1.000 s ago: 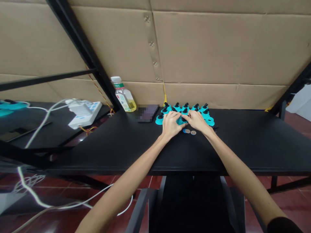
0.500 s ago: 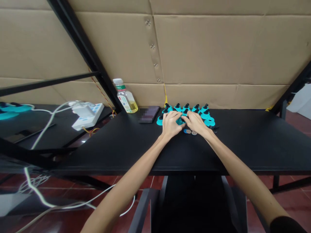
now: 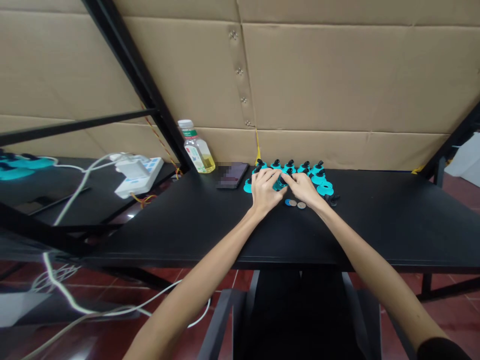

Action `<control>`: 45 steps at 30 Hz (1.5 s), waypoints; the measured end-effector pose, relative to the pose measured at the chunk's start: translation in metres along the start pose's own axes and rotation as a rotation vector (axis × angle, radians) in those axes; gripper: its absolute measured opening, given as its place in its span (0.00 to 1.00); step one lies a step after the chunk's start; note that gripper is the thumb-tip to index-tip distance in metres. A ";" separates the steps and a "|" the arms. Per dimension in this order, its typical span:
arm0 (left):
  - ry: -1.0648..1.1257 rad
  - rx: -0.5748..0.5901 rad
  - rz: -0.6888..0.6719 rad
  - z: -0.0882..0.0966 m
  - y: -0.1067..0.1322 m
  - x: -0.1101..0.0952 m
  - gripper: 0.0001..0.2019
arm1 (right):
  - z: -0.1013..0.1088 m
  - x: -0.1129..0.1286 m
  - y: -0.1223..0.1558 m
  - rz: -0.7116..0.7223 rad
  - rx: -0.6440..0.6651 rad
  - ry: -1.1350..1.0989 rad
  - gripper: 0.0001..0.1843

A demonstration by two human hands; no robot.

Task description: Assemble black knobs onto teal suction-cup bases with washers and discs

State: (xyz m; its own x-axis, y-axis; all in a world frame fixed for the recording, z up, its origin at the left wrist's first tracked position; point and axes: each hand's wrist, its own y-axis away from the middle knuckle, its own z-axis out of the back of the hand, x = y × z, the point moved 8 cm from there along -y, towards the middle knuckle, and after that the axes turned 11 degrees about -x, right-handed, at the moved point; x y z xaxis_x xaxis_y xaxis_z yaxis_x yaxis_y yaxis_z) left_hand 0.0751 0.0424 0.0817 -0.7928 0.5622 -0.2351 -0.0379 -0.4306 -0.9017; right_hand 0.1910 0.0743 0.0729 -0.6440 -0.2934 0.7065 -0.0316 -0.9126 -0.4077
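Observation:
Both my hands meet over a small turquoise plastic piece with a black knob [image 3: 280,183], and the fingers of my left hand [image 3: 264,190] and my right hand [image 3: 303,189] grip it from either side. Behind them stands a tight cluster of similar turquoise pieces with black knobs [image 3: 288,166]. A flat turquoise disc [image 3: 324,189] lies beyond my right hand. Two coins [image 3: 296,203] and a blue disc sit on the black tabletop [image 3: 210,230] just below my fingers. Some small black parts [image 3: 333,199] lie to the right. The cluster is partly hidden by my hands.
A phone [image 3: 231,175] and a plastic bottle of yellow liquid [image 3: 197,149] stand left of the cluster, against a cardboard wall [image 3: 337,75]. Black steel frame bars [image 3: 146,95] cross the left. Farther left are a white power strip [image 3: 138,176] and cables.
The turquoise piece shows more clearly between my hands, and my fingers sit slightly farther apart around it. The whole view has shifted a little.

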 end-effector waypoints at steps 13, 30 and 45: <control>-0.003 0.181 -0.037 -0.016 0.007 -0.006 0.17 | 0.001 -0.001 0.005 0.270 0.066 0.395 0.11; -0.020 0.290 0.014 -0.024 0.009 0.005 0.16 | -0.003 0.009 0.022 0.487 0.139 0.711 0.19; 0.019 0.265 0.100 -0.029 0.010 0.013 0.16 | 0.012 0.013 0.012 0.401 -0.005 0.382 0.15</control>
State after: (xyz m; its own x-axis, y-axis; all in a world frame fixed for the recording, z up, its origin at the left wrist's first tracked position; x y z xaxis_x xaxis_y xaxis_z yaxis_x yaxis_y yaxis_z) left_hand 0.0820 0.0657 0.0596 -0.7892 0.5196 -0.3274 -0.1193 -0.6527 -0.7482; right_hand 0.1917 0.0561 0.0842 -0.8377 -0.4923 0.2362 0.2697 -0.7491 -0.6051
